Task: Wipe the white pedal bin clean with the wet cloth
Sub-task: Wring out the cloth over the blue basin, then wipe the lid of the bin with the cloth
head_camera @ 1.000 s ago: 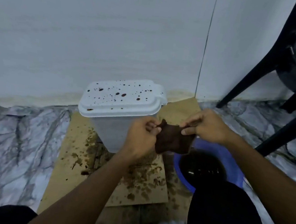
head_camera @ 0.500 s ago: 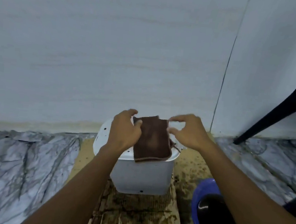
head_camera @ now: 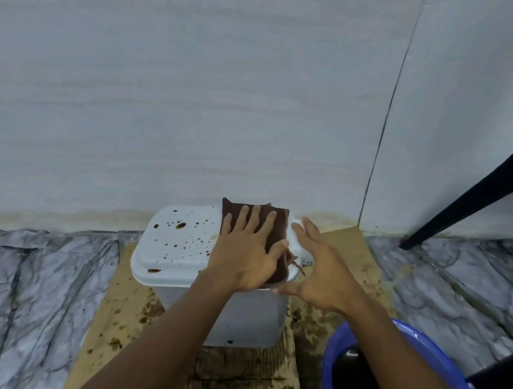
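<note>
The white pedal bin (head_camera: 181, 249) stands on the floor against the wall, its lid speckled with dark brown spots on the left half. A dark brown wet cloth (head_camera: 279, 224) lies flat on the right half of the lid. My left hand (head_camera: 248, 250) presses flat on the cloth with fingers spread. My right hand (head_camera: 320, 269) rests open against the lid's right edge, beside the cloth, thumb under the front rim.
Stained cardboard (head_camera: 121, 316) lies under the bin on a marble-patterned floor (head_camera: 20, 290). A blue basin (head_camera: 392, 336) with dark water sits at the lower right. Black chair legs (head_camera: 474, 196) stand at the right. A white wall is right behind the bin.
The cloth went from held between both hands to spread on the lid. My left hand moved on top of it and flattened; my right hand let go and shifted to the lid's right edge.
</note>
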The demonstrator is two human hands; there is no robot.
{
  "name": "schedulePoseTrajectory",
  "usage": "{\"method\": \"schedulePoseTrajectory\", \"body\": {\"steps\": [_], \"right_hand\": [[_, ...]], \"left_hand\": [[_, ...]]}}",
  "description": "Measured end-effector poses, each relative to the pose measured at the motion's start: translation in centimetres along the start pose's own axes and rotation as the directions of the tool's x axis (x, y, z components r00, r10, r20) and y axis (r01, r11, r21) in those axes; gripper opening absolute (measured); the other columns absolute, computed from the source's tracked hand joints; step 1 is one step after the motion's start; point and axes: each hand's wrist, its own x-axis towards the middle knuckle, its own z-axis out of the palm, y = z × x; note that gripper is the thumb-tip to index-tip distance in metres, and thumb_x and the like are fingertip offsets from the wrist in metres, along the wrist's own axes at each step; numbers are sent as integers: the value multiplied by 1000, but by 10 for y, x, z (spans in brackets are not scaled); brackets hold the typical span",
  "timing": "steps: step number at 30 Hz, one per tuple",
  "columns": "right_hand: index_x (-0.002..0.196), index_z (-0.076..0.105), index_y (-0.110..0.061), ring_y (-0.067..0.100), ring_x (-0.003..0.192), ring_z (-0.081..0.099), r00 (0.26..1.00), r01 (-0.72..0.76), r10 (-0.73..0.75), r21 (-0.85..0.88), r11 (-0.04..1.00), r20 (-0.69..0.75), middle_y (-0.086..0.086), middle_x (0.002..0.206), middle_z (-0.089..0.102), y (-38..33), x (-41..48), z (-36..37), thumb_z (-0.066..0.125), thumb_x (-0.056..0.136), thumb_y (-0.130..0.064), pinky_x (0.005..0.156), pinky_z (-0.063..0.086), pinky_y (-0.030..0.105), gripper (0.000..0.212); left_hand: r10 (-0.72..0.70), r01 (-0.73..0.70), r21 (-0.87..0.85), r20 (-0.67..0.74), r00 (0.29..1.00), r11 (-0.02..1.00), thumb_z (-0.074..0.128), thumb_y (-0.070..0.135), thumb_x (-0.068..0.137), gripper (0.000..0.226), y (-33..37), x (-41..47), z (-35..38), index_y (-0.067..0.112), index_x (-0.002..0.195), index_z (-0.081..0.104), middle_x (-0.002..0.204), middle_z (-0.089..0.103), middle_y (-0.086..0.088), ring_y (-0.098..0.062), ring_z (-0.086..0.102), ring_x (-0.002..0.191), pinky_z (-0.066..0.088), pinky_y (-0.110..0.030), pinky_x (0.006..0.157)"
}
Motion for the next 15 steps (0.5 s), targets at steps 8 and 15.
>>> {"method": "schedulePoseTrajectory", "body": {"steps": [8, 15], "right_hand": [[155, 23, -38, 5, 151, 11, 1000, -17, 17, 22, 1000, 18, -24, 163, 3, -4, 1, -4, 87, 48, -67, 122, 23, 40, 128], [156, 24, -30, 8, 150, 16, 999, -16, 18, 74, 997, -27, -18, 164, 9, 0, 1, -3, 92, 48, -58, 120, 27, 34, 131]], "left_hand": [[-87, 88, 10, -59, 994, 996, 11, 70, 98, 71, -63, -35, -7, 39, 161, 2, 169, -8, 5, -14, -11, 157, -9, -36, 126], [-33, 33, 12, 0, 999, 999, 17, 56, 106, 67, 1, 12, -3, 26, 164, 0, 172, -4, -2, -21, -9, 157, -5, -44, 127]]}}
